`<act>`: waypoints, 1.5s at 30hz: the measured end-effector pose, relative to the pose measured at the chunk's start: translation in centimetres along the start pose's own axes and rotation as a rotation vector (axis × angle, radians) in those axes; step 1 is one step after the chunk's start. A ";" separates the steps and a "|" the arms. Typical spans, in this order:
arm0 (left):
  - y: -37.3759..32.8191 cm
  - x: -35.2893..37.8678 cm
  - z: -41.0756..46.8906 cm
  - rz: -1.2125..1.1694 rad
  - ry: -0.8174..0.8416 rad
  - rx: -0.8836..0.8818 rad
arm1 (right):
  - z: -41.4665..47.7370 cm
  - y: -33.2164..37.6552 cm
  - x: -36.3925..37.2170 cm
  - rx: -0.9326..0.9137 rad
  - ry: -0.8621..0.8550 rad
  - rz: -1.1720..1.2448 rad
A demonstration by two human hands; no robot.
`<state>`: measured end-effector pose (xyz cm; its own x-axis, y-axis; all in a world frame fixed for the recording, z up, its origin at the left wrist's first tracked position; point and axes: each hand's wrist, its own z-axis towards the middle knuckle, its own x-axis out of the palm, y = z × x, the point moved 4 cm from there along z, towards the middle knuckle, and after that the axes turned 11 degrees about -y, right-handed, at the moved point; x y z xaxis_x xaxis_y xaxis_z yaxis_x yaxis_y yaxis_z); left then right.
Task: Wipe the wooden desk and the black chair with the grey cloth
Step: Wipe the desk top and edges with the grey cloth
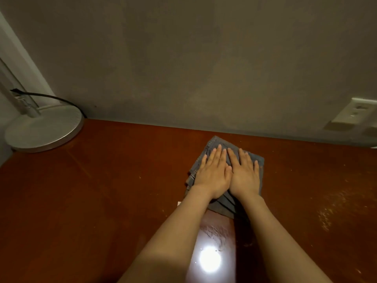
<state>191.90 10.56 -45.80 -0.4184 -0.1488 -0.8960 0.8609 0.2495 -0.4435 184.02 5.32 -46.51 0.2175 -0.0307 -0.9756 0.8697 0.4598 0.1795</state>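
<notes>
A folded grey cloth (219, 142) lies flat on the reddish-brown wooden desk (102, 190), near its back edge and right of centre. My left hand (213, 172) and my right hand (244, 173) press down on the cloth side by side, palms flat, fingers stretched toward the wall, thumbs touching. Neither hand curls around the fabric. Both bare forearms reach in from the bottom of the view. The black chair is out of sight.
A round white lamp base (42, 129) with a black cable (51, 97) stands at the desk's back left corner. A grey wall (183, 58) rises behind the desk, with a white wall outlet (356, 111) at the right. A bright light reflection (210, 259) glares between my arms.
</notes>
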 end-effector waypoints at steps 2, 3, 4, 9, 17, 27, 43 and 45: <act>-0.2 0.1 -0.9 -0.016 0.010 -0.011 | -0.9 -0.1 -0.2 -0.017 0.018 0.014; -0.2 0.1 -1.3 -0.027 0.019 -0.017 | -1.4 -0.1 -0.3 -0.028 0.023 0.034; -0.2 0.0 -1.8 -0.038 0.031 -0.027 | -1.9 0.1 -0.4 -0.032 0.024 0.065; 1.0 -0.9 -4.8 -0.058 0.027 -0.111 | -4.4 2.2 -0.7 -0.111 0.038 0.168; 6.4 -4.3 -4.0 0.146 0.050 -0.245 | -2.2 8.7 0.7 -0.302 0.138 0.157; 17.0 -11.4 -5.6 0.582 -0.149 -0.374 | -0.3 21.2 3.9 -0.660 0.183 0.206; 17.3 -10.1 -13.9 0.497 -0.238 -0.495 | -6.1 23.1 3.9 -0.748 0.229 0.232; 17.0 -10.0 -15.2 0.491 -0.245 -0.485 | -7.4 23.0 3.7 -0.741 0.236 0.236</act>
<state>206.31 30.78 -44.76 0.1086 -0.1061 -0.9884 0.6837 0.7298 -0.0032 201.53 22.29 -46.92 0.1875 0.2903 -0.9384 0.2754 0.9015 0.3339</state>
